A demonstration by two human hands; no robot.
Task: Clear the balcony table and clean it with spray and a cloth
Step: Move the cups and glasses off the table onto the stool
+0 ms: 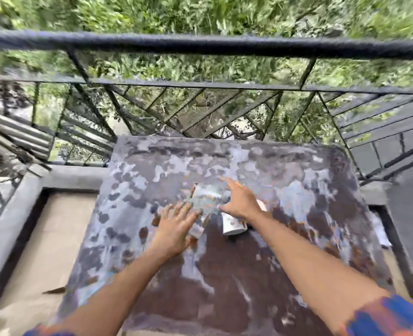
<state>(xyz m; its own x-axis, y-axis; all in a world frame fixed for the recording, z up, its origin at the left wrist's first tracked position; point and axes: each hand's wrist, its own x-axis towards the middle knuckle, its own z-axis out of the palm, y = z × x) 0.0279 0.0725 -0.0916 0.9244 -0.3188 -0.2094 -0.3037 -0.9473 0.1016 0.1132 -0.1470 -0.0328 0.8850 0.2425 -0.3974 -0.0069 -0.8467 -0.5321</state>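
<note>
The balcony table (pixel 225 275) has a rusty brown top with patches of peeling grey-blue paint. Near its middle lies a white paper cup (pixel 232 224) on its side, partly under my right hand (pixel 239 202), whose fingers are spread and point away from me. A second pale, blurred object (pixel 200 197), maybe a flattened cup or wrapper, lies just left of the cup. My left hand (pixel 176 226) rests flat with fingers apart on the near end of that object. The frame is motion-blurred, so the exact grip of either hand is unclear.
A dark metal railing (pixel 200 44) with diagonal bars runs along the table's far edge, with green foliage beyond. A grey ledge (pixel 11 226) and tan floor (pixel 50 238) lie to the left. A grey wall (pixel 409 214) stands to the right.
</note>
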